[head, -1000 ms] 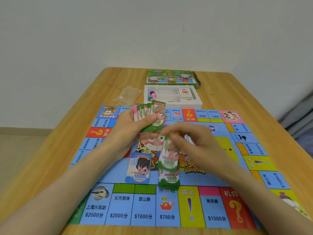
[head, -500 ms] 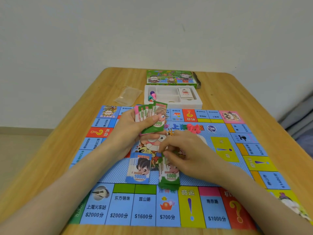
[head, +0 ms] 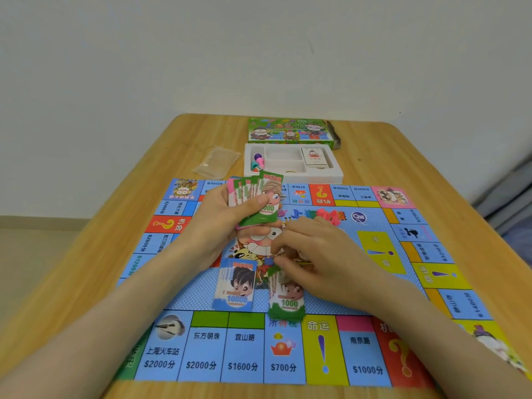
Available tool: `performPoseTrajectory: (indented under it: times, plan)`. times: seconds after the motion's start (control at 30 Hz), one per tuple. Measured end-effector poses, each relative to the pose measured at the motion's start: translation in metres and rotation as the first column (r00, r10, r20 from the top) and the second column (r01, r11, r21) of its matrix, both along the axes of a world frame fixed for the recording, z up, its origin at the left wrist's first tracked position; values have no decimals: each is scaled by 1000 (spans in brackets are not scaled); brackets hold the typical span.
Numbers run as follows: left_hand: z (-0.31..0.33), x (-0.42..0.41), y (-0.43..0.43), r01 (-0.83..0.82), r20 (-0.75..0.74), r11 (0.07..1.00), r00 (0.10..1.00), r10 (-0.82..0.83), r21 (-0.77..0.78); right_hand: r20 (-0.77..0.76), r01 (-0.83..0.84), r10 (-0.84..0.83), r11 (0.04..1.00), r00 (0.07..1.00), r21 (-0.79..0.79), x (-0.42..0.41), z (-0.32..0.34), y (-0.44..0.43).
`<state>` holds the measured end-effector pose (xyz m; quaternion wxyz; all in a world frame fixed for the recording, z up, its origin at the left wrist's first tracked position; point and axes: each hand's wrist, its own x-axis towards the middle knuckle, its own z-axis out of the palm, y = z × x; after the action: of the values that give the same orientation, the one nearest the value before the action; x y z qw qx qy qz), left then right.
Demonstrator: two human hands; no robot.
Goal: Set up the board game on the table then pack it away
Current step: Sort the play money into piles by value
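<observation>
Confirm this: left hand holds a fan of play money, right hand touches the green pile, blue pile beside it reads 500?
Not quite. The head view shows the blue pile reads 10000, not 500. The left hand does hold the fan of play money, and the right hand touches the green pile.

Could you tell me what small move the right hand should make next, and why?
Probably release the green 1000 pile and reach to the fan of notes in the left hand. The right hand seems to pinch the pile's far end as it lies on the board, and the fan's front note is another green 1000.
</observation>
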<state>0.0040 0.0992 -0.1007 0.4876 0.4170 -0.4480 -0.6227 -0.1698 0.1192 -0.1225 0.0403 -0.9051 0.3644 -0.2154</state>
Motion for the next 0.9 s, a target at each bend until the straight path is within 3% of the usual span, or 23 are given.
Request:
performPoseTrajectory:
  times: [0.17, 0.3, 0.5, 0.6, 0.77, 0.9]
  plan:
    - [-1, 0, 0, 15, 7, 1000, 1000, -15, -6, 134, -20, 0, 989, 991, 148, -1, 0, 3]
    - [0, 1, 1, 30, 9, 999, 1000, -30, -17, 272, 2, -49, 986, 961, 168, -1, 0, 3]
    - [2, 0, 4, 136, 89, 990, 987, -132, -37, 588, 71, -202, 969, 783, 238, 0, 8, 3]
    - [3, -2, 9, 236, 176, 971, 958, -227, -33, 641, 58, -269, 942, 719, 330, 0, 8, 1]
    - [5, -3, 10, 290, 204, 957, 938, -279, -25, 735, 42, -299, 937, 609, 346, 0, 14, 2]
    - [3, -3, 10, 308, 211, 951, 931, -297, -17, 716, 81, -296, 944, 633, 319, -1, 16, 3]
